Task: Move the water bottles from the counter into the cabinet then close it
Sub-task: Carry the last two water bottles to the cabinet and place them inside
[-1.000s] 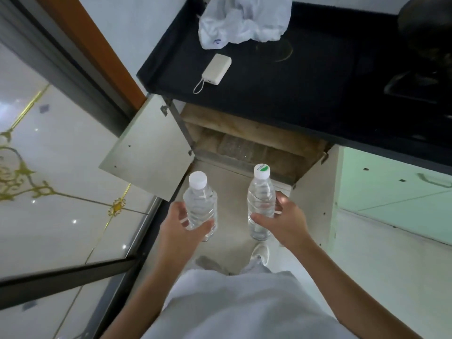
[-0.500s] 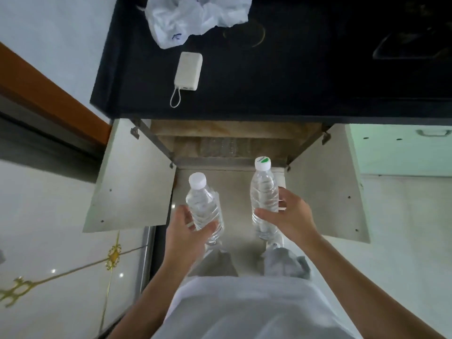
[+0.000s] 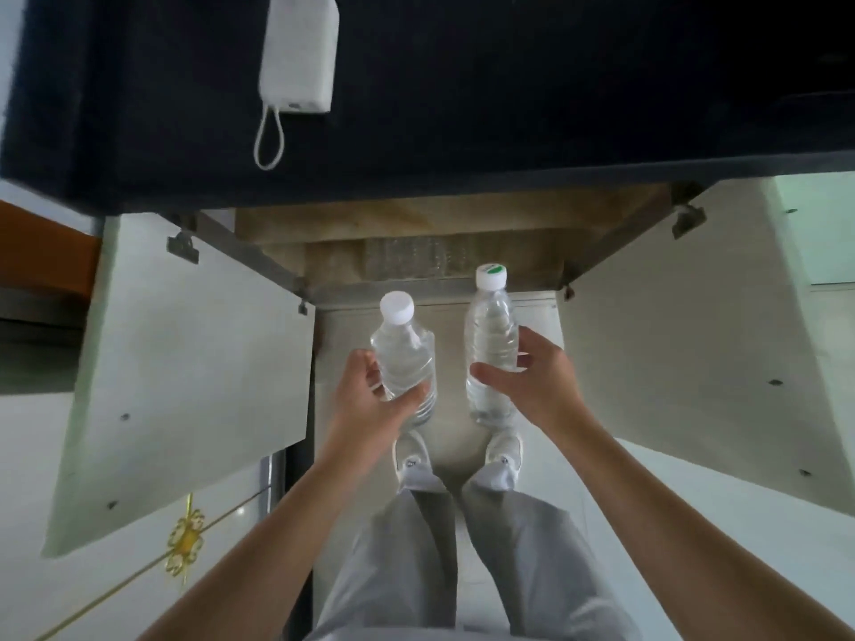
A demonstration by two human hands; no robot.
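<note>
Bottles [image 3: 400, 358] [image 3: 491, 330]: two — clear ribbed plastic, round white caps
Left hand [image 3: 365, 404]: fingers curled round left bottle [image 3: 400, 358]
Right hand [image 3: 536, 386]: fingers clamped on right bottle [image 3: 491, 330]

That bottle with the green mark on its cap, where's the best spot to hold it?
Round the middle of its body, coming from the side. The bottle with the green-marked cap is upright, slim and round, so fingers wrap it well, as the right hand does now. Its cap gives far less to hold.
</note>
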